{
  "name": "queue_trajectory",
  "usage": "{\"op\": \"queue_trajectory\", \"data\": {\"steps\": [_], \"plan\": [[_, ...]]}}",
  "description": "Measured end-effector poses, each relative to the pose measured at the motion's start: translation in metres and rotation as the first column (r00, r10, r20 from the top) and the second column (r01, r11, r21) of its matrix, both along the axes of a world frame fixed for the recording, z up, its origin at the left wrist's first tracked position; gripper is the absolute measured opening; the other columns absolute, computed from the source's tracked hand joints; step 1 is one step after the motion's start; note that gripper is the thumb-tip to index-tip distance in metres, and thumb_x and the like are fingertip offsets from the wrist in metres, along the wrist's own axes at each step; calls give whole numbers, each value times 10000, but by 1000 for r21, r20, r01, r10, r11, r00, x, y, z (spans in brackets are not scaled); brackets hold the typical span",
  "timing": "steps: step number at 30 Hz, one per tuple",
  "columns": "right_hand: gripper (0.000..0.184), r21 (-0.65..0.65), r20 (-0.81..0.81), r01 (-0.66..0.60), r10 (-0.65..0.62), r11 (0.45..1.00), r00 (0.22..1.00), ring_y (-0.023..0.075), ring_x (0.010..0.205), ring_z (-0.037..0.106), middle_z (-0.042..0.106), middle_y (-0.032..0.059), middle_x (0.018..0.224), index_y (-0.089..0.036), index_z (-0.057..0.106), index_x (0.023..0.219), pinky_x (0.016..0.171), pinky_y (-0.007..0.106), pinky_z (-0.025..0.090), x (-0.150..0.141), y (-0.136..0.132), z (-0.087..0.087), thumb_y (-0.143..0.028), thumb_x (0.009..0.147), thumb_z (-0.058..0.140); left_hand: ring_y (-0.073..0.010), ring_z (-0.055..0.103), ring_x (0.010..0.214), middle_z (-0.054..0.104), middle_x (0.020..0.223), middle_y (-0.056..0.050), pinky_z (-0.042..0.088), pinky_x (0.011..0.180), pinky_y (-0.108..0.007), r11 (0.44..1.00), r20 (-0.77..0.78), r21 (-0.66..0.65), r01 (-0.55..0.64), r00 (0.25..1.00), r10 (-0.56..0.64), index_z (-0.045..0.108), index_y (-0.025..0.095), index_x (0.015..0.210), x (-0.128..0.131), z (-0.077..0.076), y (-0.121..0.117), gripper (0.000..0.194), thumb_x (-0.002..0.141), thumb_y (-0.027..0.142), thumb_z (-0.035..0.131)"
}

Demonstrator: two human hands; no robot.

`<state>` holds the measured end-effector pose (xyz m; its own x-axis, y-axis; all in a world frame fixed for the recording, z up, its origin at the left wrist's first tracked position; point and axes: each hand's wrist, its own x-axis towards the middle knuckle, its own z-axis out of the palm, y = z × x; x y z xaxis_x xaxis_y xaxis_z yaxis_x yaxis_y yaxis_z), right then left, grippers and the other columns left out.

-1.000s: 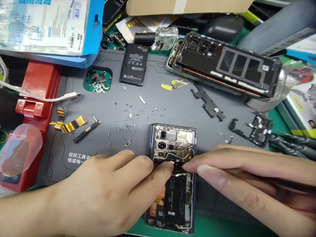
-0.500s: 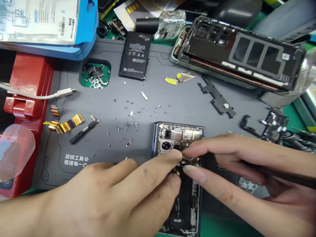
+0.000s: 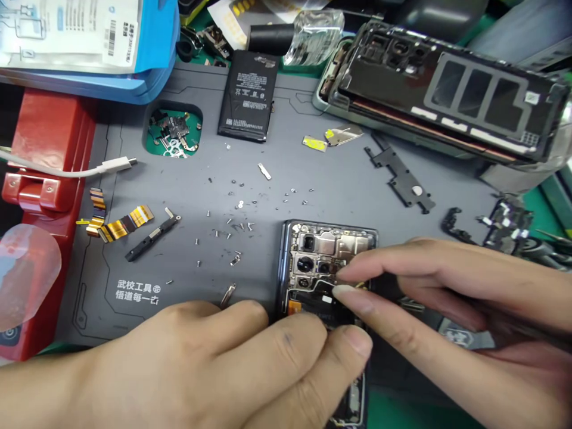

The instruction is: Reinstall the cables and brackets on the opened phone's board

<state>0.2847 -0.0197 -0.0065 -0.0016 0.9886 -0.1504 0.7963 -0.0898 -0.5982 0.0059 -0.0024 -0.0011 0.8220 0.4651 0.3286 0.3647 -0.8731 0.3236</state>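
An opened phone (image 3: 330,245) lies on the grey mat with its camera modules and inner parts bare. My left hand (image 3: 250,357) rests over its lower half, fingers bent and thumb tip near the right edge, covering much of the battery area. A thin pale cable (image 3: 318,282) runs across the phone below the cameras. At that cable, the thumb and forefinger tips of my right hand (image 3: 402,292) come together in a pinch. Part of a dark slim object crosses my right palm; its kind cannot be made out.
Tiny screws (image 3: 229,221) lie scattered left of the phone. A loose battery (image 3: 248,95), gold flex cables (image 3: 127,223) and a black bracket (image 3: 400,173) surround it. Another opened phone (image 3: 447,95) sits at the back right. A red device (image 3: 49,143) stands left.
My left hand has drawn back from the cable toward the phone's lower part, uncovering the cable and an orange flex. My right hand keeps its pinch. The view has shifted slightly.
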Motion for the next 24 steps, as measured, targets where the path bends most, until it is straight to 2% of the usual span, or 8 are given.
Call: {"op": "queue_trajectory", "data": {"steps": [2,6,9,15,19,24], "plan": [[483,-8,-5,18,-18,1000,1000,171,583,492,394,-3,624,-299,797,921,477,255,456,-4,4,0,-768,864,697,-119,763,868,852,1290,45,654,693,-270,1000,-36,20,7,999,-6,791,207,1409,2,0,-1,455,1182,153,400],[511,-11,-4,43,-44,999,999,177,590,470,350,0,623,-295,766,865,478,263,444,-7,9,-1,-796,846,666,-125,734,840,815,1422,-3,606,612,-275,998,-97,61,19,995,-13,748,241,1499,0,1,-5,464,1181,199,412],[519,-10,-2,56,-56,998,998,177,582,458,338,0,615,-293,752,839,467,262,428,-7,10,-3,-802,846,652,-139,709,817,784,1485,-60,570,556,-282,995,-156,75,59,987,-47,734,223,1515,-4,3,-9,461,1190,257,409],[522,-11,2,76,-76,997,997,175,560,441,325,-1,595,-290,732,801,444,259,397,-7,6,-5,-800,855,635,-174,672,727,812,1434,-92,528,480,-319,996,-145,55,72,987,-63,775,216,1441,-8,5,-13,369,1141,322,589],[488,-12,24,57,-57,998,998,167,530,441,349,-5,577,-292,744,814,422,252,383,-6,-1,-5,-765,882,645,-167,679,744,780,1498,-93,536,490,-318,997,-182,35,68,981,-60,744,217,1491,-7,4,-13,401,1162,307,535],[289,-5,29,-95,95,995,995,114,456,465,402,-54,577,-358,759,954,410,176,408,-7,-5,-1,-639,981,700,-156,740,829,713,1589,-138,596,563,-302,997,-225,22,78,972,-71,639,154,1600,-7,1,-12,501,1177,227,382]]}}
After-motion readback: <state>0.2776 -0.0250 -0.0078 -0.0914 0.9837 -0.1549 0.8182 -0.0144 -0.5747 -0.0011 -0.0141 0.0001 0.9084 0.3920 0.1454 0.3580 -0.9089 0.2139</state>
